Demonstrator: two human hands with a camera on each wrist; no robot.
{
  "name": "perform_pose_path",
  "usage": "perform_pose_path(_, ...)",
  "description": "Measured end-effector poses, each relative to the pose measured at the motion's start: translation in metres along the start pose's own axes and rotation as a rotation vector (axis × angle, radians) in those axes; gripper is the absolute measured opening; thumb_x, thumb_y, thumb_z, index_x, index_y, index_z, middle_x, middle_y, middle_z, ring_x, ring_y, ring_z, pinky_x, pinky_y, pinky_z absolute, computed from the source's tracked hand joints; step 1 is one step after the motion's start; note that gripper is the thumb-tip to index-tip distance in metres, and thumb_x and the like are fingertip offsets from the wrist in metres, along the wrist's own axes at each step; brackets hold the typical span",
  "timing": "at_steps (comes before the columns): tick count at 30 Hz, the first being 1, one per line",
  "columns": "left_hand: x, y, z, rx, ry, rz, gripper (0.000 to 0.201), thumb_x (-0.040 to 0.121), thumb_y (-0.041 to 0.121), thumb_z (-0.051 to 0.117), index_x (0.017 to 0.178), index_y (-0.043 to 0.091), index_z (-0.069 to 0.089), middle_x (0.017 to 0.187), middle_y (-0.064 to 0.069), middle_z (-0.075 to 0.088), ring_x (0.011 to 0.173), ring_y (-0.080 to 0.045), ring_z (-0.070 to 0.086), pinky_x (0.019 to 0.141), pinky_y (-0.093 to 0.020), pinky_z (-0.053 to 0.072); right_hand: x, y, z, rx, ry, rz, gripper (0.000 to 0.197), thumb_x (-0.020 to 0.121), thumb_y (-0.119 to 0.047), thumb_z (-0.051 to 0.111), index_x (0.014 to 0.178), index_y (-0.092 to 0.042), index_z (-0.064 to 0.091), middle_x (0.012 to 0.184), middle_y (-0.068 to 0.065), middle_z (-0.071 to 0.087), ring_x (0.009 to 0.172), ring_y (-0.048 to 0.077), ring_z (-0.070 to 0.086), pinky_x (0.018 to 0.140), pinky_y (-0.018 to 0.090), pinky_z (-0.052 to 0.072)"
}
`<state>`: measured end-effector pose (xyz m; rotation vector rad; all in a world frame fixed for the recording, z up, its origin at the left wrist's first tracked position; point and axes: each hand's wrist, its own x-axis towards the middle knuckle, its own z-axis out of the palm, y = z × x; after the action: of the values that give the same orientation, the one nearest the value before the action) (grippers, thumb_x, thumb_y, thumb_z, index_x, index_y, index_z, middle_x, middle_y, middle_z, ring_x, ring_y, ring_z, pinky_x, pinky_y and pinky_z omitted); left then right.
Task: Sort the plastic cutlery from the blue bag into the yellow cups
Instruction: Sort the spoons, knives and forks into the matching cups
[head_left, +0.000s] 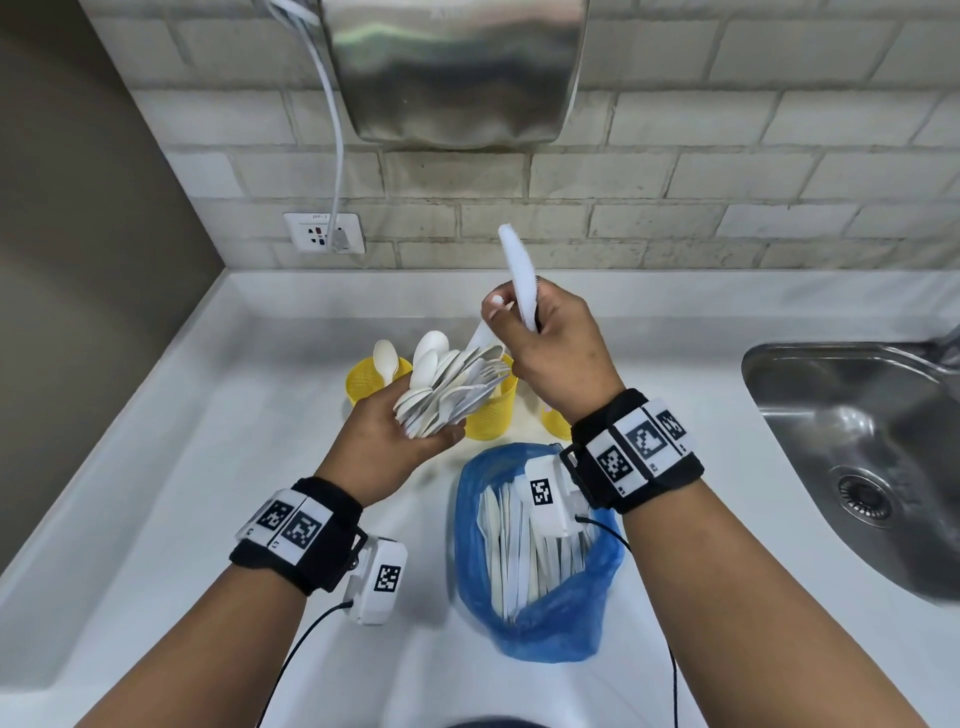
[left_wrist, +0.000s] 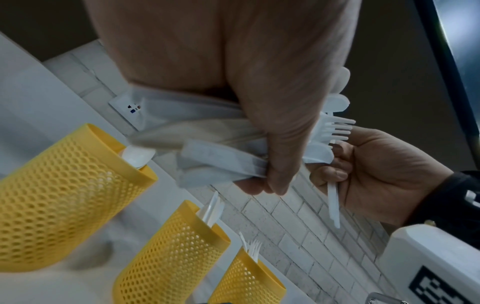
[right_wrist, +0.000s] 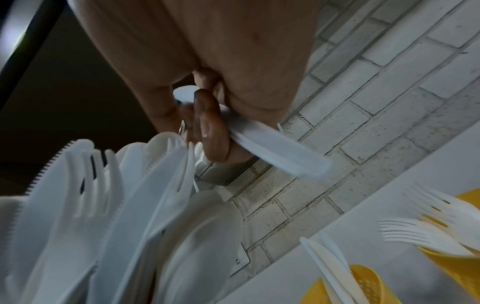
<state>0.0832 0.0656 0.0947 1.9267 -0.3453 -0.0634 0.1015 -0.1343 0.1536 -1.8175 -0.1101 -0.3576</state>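
My left hand (head_left: 395, 436) grips a thick bundle of white plastic cutlery (head_left: 452, 387), spoons, forks and knives fanned out above the cups. My right hand (head_left: 540, 343) holds a single white plastic knife (head_left: 519, 275) upright, serrated blade up, just right of the bundle. Three yellow mesh cups stand behind: the left cup (left_wrist: 67, 197) holds a spoon, the middle cup (left_wrist: 176, 251) holds knives, the right cup (left_wrist: 246, 281) holds forks. The open blue bag (head_left: 535, 561) with more cutlery sits on the counter below my right wrist. The right wrist view shows the knife (right_wrist: 272, 146) pinched in my fingers.
A steel sink (head_left: 862, 452) is set into the white counter (head_left: 208, 467) at right. A brick wall with a socket (head_left: 323, 233) and a cable runs behind. A metal dryer (head_left: 457, 67) hangs above.
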Motion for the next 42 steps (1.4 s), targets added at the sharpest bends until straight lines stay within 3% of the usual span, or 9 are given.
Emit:
perform_pose_path(6,-0.001,-0.001,0.002,-0.010,-0.003,-0.022,0.040,0.083,0.014,0.086,0.117,0.028,0.070,0.098,0.025,0.076,0.092,0.006,0.069,0.077,-0.002,0.044,-0.001,0.002,-0.004,0.009,-0.099,0.118,0.032,0.093,-0.021,0.071,0.074,0.004,0.064,0.048,-0.009,0.040,0.043,0.014,0.034,0.051,0.028,0.032)
perform_pose_path(15,-0.003,-0.002,-0.001,-0.074,-0.058,-0.074,0.020,0.085,0.021,0.084,0.102,0.023,0.073,0.085,0.015,0.077,0.080,0.000,0.070,0.071,-0.008,0.047,0.009,-0.003,-0.004,0.335,0.391,0.138,0.022,0.108,-0.018,0.044,0.089,-0.013,0.056,0.074,0.005,0.056,0.057,0.013,0.057,0.063,0.039,0.054)
perform_pose_path(18,-0.006,0.001,-0.001,-0.189,-0.085,-0.080,0.018,0.087,0.015,0.082,0.103,0.019,0.074,0.086,0.002,0.079,0.084,-0.010,0.073,0.079,-0.014,0.052,0.010,-0.007,-0.011,0.619,0.498,0.170,0.018,0.110,-0.018,0.039,0.100,-0.007,0.048,0.084,0.016,0.068,0.074,0.032,0.071,0.071,0.046,0.063)
perform_pose_path(23,-0.010,0.001,0.005,-0.351,-0.081,-0.137,0.022,0.087,0.010,0.079,0.107,0.007,0.072,0.084,-0.006,0.076,0.077,-0.018,0.071,0.075,-0.021,0.055,0.003,-0.018,-0.020,0.780,0.607,0.126,0.015,0.110,-0.019,0.034,0.102,-0.008,0.040,0.078,0.027,0.071,0.074,0.046,0.073,0.068,0.049,0.063)
perform_pose_path(27,-0.010,-0.003,0.008,-0.414,-0.069,-0.195,0.025,0.082,0.016,0.082,0.105,0.009,0.074,0.087,-0.008,0.076,0.080,-0.022,0.071,0.079,-0.028,0.057,-0.001,-0.017,-0.021,0.724,0.678,0.056,0.016,0.110,-0.024,0.037,0.111,-0.010,0.042,0.059,0.015,0.058,0.059,0.040,0.068,0.064,0.051,0.062)
perform_pose_path(30,-0.011,-0.004,0.009,-0.439,-0.064,-0.197,0.028,0.081,0.017,0.083,0.107,0.010,0.074,0.091,-0.007,0.076,0.083,-0.024,0.072,0.080,-0.031,0.057,-0.003,-0.008,-0.017,0.567,0.635,0.031,0.019,0.109,-0.033,0.040,0.102,-0.018,0.046,0.055,0.002,0.040,0.040,0.021,0.043,0.044,0.032,0.047)
perform_pose_path(32,-0.010,-0.002,0.009,-0.437,-0.055,-0.187,0.029,0.083,0.014,0.081,0.110,0.009,0.074,0.093,-0.006,0.077,0.083,-0.022,0.072,0.079,-0.027,0.057,-0.004,-0.002,-0.012,0.398,0.531,-0.001,0.020,0.107,-0.036,0.047,0.096,-0.020,0.052,0.056,-0.006,0.039,0.044,0.014,0.036,0.046,0.027,0.035)
perform_pose_path(37,-0.010,0.004,0.007,-0.375,-0.061,-0.152,0.028,0.087,0.007,0.079,0.115,0.008,0.073,0.097,-0.002,0.080,0.089,-0.013,0.075,0.080,-0.018,0.055,-0.011,0.000,-0.002,0.059,0.214,-0.030,0.020,0.097,-0.028,0.068,0.082,-0.015,0.071,0.067,-0.002,0.065,0.062,0.005,0.056,0.065,0.024,0.047)
perform_pose_path(42,-0.007,0.010,0.005,-0.333,-0.092,-0.102,0.029,0.087,0.009,0.080,0.115,0.010,0.073,0.101,-0.003,0.080,0.096,-0.013,0.075,0.084,-0.016,0.054,-0.010,-0.002,0.006,-0.004,0.046,-0.023,0.014,0.090,-0.026,0.075,0.078,-0.018,0.075,0.065,-0.001,0.068,0.062,0.017,0.062,0.067,0.038,0.054)
